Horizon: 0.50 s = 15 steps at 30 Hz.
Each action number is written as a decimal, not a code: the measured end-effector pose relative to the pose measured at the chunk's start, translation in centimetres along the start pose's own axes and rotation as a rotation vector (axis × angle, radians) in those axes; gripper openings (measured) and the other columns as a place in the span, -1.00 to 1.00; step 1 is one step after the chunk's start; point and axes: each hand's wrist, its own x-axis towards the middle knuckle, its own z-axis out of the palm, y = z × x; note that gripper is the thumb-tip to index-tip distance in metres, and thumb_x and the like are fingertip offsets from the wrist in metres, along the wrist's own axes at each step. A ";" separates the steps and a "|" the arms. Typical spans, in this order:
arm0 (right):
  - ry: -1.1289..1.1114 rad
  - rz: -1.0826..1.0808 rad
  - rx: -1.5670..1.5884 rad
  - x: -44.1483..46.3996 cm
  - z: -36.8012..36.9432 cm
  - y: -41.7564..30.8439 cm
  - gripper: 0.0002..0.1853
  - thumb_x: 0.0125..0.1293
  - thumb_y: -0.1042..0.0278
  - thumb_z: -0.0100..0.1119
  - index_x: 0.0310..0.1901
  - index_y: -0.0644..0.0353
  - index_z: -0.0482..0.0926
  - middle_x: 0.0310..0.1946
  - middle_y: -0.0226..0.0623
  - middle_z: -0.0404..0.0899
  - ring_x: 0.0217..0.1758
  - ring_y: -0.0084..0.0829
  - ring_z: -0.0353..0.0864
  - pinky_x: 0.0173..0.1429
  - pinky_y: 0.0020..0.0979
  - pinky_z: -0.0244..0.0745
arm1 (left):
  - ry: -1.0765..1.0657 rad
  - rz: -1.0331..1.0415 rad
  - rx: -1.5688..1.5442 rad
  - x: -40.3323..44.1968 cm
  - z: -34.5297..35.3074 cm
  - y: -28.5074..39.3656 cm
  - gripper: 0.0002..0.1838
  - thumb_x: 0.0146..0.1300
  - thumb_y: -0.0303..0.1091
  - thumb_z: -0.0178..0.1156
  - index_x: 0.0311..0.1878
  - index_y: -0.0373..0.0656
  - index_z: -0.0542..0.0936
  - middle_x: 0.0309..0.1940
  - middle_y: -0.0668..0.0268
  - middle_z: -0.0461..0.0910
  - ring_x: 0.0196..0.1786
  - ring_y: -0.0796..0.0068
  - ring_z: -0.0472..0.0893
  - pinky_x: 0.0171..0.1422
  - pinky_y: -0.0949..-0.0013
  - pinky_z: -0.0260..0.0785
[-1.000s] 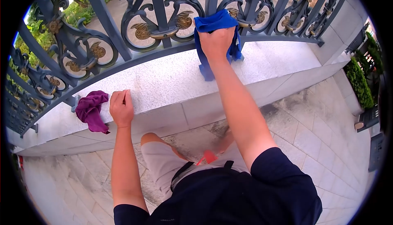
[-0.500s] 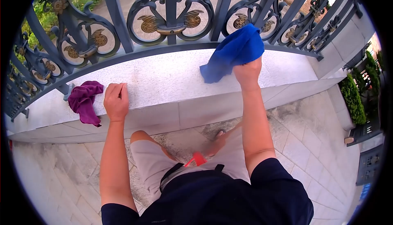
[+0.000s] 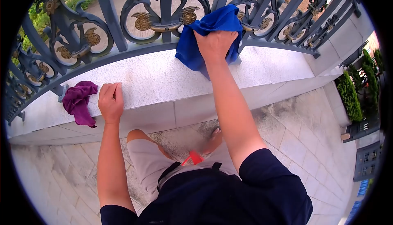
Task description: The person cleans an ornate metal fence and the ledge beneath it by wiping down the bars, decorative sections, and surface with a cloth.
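Note:
A blue cloth (image 3: 190, 49) is bunched in my right hand (image 3: 217, 47), pressed against a bar and the lower rail of the grey metal fence (image 3: 166, 16). Its lower part hangs over the pale stone ledge (image 3: 143, 73). My left hand (image 3: 110, 102) rests at the ledge's front edge, its fingers curled together; whether anything is inside them is hidden. Just left of that hand, a crumpled purple cloth (image 3: 80, 102) lies on the ledge, one end drooping over the edge.
The fence has curled scrolls with bronze-coloured ornaments (image 3: 188, 15). Stone paving (image 3: 294, 143) lies below the ledge. A stone pillar (image 3: 348, 40) stands at the right, with green shrubs (image 3: 349, 96) beyond. A red item (image 3: 193, 158) shows by my waist.
From the ledge's right part, my right hand has moved left and up with the blue cloth, back against the fence. My left hand stays by the purple cloth.

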 end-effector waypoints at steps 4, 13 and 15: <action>-0.022 -0.034 0.164 2.3 0.5 2.3 -0.44 0.07 -0.09 0.69 -0.12 0.17 0.66 -0.10 -0.07 0.71 0.06 0.11 0.68 0.20 0.08 0.54 | 0.026 0.049 0.009 0.0 0.2 -0.7 -0.94 0.44 -0.46 0.44 -0.13 -0.24 0.81 -0.26 0.27 0.69 -0.28 0.31 0.66 -0.16 0.29 0.52; 0.013 -0.089 0.048 -0.5 -0.9 -1.7 -0.53 0.28 0.05 0.52 0.01 0.22 0.61 0.20 0.02 0.60 0.27 0.13 0.56 0.39 -0.01 0.45 | 0.019 0.027 0.017 -0.2 0.2 -0.6 -0.93 0.44 -0.46 0.44 -0.12 -0.24 0.82 -0.25 0.27 0.70 -0.26 0.30 0.68 -0.13 0.30 0.53; -0.081 0.089 0.270 1.1 -1.5 -1.6 -0.55 0.26 0.03 0.53 -0.04 0.20 0.61 0.14 0.00 0.66 0.18 0.09 0.62 0.31 -0.05 0.51 | 0.002 0.020 0.024 -0.1 0.1 -0.4 -0.93 0.44 -0.45 0.44 -0.11 -0.24 0.82 -0.24 0.26 0.70 -0.24 0.29 0.68 -0.13 0.29 0.54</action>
